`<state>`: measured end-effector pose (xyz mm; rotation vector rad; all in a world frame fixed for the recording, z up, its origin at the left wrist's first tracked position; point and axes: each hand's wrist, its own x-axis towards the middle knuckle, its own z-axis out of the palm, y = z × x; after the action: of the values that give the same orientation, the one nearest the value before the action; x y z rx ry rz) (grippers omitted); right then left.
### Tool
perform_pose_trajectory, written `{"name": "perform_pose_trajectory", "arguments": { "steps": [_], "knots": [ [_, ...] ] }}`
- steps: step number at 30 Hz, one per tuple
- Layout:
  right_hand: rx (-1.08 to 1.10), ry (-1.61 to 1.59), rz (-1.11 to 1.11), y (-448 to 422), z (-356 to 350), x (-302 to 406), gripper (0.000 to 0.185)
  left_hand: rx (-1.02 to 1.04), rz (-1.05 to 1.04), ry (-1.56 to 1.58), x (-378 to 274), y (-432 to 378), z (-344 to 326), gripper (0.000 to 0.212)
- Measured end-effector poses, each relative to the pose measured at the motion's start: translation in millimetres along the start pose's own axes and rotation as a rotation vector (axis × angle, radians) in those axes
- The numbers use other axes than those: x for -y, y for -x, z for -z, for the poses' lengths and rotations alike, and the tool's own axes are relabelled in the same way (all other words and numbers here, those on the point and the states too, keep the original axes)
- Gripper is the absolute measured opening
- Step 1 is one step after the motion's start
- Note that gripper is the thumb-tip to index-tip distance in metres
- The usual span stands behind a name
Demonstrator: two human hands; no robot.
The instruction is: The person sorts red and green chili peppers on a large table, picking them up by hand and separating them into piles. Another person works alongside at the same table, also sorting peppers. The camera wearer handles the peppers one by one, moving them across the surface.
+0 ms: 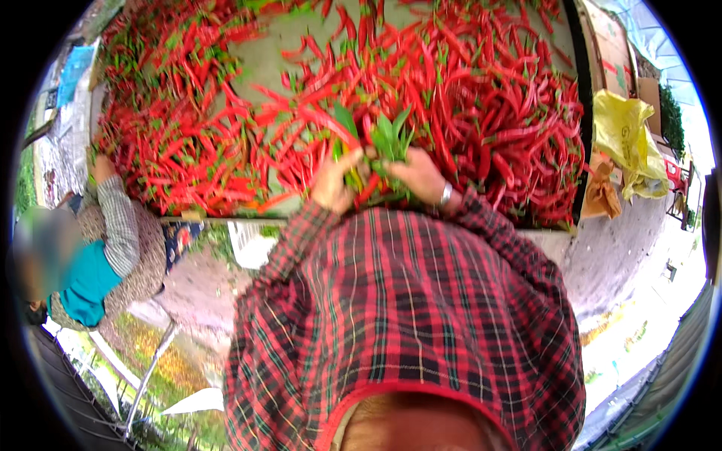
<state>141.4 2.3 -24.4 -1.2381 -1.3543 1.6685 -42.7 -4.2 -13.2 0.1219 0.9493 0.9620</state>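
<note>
My left hand [333, 185] is closed around a few chili peppers; one long red chili pepper [329, 124] sticks out past the thumb, and a yellow-green one [354, 176] shows beside the fingers. In my right hand [418, 176] is a sprig of green leaves [390, 135], pinched between thumb and fingers. Both hands are close together at the near edge of a wide sorting table [265, 53]. Red chili peppers [496, 124] with green stems lie thickly under and around them. My fingertips are partly hidden by the leaves and peppers.
Another person [90, 265] sits at the left, with one arm reaching to the table's left corner. Right of the table's dark side rim [585, 101] are a yellow plastic bag [626, 138], a brown bag [602, 191] and cardboard boxes [612, 51]. A white crate [251, 242] stands below the near edge.
</note>
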Motion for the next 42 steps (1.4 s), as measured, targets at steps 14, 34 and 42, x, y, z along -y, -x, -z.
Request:
{"name": "perform_pose_trajectory", "arguments": {
  "steps": [14,34,42],
  "knots": [
    [0.043,0.345,-0.035,-0.2,-7.6,26.7,0.024,0.084,-0.158,-0.008,9.1,11.4,-13.8,0.024],
    [0.327,-0.789,-0.386,7.1,0.8,42.5,0.019,0.403,0.069,0.551,-8.8,16.3,-8.1,0.047],
    [-0.095,-0.637,-0.325,63.1,68.0,48.0,0.024,0.087,-0.058,0.223,-26.3,-3.8,27.7,0.032]
  ]
}}
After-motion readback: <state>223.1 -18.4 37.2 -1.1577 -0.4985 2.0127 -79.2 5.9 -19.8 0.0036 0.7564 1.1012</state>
